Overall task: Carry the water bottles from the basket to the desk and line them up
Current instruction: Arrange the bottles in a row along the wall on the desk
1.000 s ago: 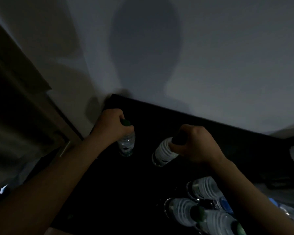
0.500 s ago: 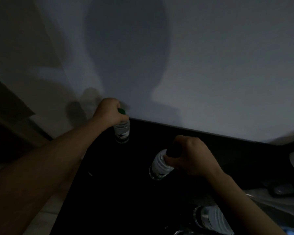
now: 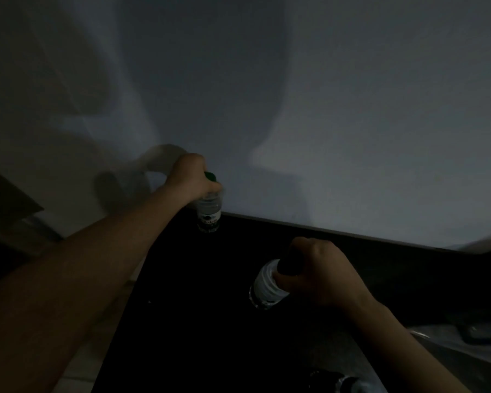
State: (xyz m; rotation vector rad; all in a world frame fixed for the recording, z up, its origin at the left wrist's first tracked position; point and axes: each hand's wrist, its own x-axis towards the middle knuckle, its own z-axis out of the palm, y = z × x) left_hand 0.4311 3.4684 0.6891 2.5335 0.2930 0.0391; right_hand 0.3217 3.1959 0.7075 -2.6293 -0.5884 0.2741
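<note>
The room is dim. My left hand grips the neck of a small clear water bottle with a green cap, upright at the far left corner of the black desk, close to the wall. My right hand holds a second bottle by its dark cap near the desk's middle; whether its base touches the desk is unclear. A further bottle shows partly at the bottom edge. The basket is out of view.
A pale wall rises directly behind the desk. Clear plastic wrapping and a dark object lie at the right. A brown wooden edge stands at the left, with pale floor beside the desk.
The view has tilted up, so the bottles in the foreground dropped almost out of frame. My left hand carried its bottle back toward the wall; the right hand stays near the middle.
</note>
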